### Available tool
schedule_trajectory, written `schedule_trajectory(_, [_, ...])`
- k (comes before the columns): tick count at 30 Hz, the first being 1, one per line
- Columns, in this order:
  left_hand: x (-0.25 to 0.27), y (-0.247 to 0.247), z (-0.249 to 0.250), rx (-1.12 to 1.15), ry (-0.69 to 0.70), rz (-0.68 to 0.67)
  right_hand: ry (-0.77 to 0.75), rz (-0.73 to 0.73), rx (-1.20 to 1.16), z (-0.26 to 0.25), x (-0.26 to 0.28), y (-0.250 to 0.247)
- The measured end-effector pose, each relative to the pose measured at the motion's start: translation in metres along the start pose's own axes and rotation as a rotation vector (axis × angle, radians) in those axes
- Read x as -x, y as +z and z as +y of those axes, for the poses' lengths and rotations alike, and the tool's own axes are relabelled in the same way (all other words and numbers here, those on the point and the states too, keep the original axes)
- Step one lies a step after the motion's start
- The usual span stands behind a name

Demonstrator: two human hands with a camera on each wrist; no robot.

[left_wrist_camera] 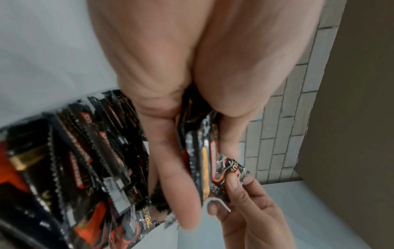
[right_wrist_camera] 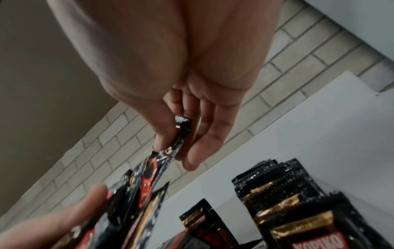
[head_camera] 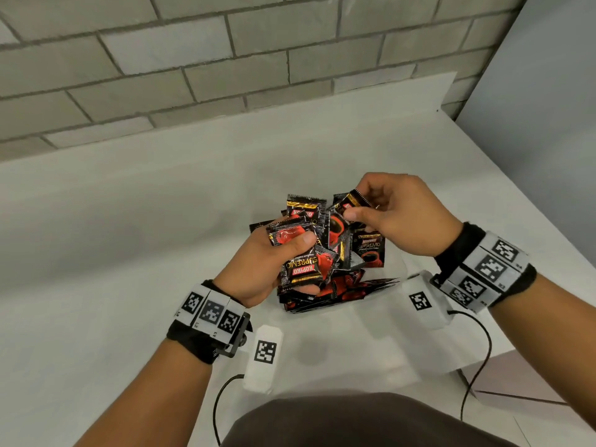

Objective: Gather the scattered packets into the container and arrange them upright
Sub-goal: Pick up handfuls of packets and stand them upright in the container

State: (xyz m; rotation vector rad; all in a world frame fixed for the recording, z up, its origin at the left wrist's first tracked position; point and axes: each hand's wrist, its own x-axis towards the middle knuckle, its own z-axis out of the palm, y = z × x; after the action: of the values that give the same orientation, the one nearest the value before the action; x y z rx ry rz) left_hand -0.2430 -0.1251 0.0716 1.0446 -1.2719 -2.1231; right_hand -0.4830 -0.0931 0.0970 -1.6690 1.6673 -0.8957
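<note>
While left hand (head_camera: 258, 262) grips packets (head_camera: 298, 253) | right hand (head_camera: 403, 214) pinches 1 packet (head_camera: 351, 201)

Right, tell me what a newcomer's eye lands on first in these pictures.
First, the black-and-red Kopiko packets bunched at the middle of the white table, the only strong colour there. The left hand grips a fanned bunch of them while the right hand pinches a single packet by its top edge just above the pile. Checkered marker bands on both wrists also stand out.

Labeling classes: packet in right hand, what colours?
Black with red and gold print; the packet, pinched by the right hand, shows best in head view.
</note>
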Motion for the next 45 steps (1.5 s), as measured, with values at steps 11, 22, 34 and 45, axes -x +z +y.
schedule_trajectory(11, [-0.001, -0.021, -0.005, 0.049, 0.011, 0.156, 0.020, -0.109, 0.448, 0.035, 0.000, -0.038])
schedule_trajectory(22, [0.000, -0.016, -0.007, 0.015, -0.015, 0.110, -0.067, -0.248, 0.664, 0.057, -0.007, 0.003])
schedule_trajectory(34, [-0.001, -0.015, -0.005, -0.002, -0.016, 0.121, -0.086, -0.144, 0.684, 0.062, -0.001, 0.005])
schedule_trajectory(45, [0.000, -0.002, -0.003, 0.079, 0.035, 0.026, -0.038, -0.119, 0.152, 0.003, 0.007, 0.003])
